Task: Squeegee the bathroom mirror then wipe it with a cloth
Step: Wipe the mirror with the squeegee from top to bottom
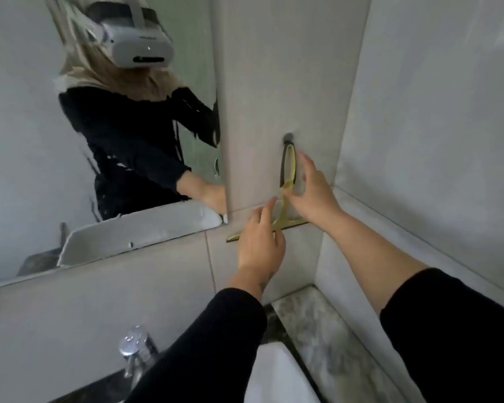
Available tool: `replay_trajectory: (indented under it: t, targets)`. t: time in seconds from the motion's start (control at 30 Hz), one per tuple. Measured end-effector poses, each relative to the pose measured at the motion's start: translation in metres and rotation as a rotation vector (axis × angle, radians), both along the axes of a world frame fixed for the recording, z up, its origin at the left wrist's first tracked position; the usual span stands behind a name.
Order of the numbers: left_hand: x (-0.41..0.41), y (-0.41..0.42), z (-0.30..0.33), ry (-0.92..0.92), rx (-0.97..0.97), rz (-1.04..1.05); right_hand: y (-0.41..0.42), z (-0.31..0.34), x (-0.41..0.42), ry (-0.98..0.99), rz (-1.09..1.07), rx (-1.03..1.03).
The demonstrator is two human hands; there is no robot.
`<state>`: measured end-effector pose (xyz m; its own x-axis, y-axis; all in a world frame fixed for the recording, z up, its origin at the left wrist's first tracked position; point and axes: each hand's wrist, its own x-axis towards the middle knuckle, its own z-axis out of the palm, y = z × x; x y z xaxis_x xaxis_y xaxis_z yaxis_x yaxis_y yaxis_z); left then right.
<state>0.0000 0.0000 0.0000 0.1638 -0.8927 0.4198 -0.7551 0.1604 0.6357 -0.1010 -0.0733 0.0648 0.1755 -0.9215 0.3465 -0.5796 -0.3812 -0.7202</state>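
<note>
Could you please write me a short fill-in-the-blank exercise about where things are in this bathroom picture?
1. The yellow-green plastic squeegee hangs from a dark ____ on the tiled wall.
2. The squeegee hangs to the ____ of the frameless wall mirror.
3. The right hand is at the squeegee's handle; the left hand is at its ____.
4. The chrome tap sits ____ the mirror.

Missing words: hook; right; blade; below

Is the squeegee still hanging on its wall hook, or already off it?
Hanging. The squeegee handle loop sits over the hook, blade at the bottom; both hands only touch it.
</note>
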Motion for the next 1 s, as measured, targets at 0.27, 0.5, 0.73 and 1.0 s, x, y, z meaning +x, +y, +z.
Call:
replay_trajectory:
  t: [0.27,0.5,0.73,1.0]
  targets:
    - [-0.023,-0.037,-0.035,0.046,-0.104,0.161,-0.024,-0.004,0.015,-0.229,0.019,-0.162]
    - [-0.022,-0.016,-0.024,-0.004,-0.161,0.245,0.001,0.017,0.011,-0.19,-0.042,-0.114]
    - [0.006,0.052,0.015,-0.108,-0.297,0.262,0.063,0.055,0.025,-0.263,-0.023,-0.08]
    - [0.089,0.125,0.097,-0.24,-0.382,0.397,0.143,0.129,0.075,0.525,0.061,-0.466]
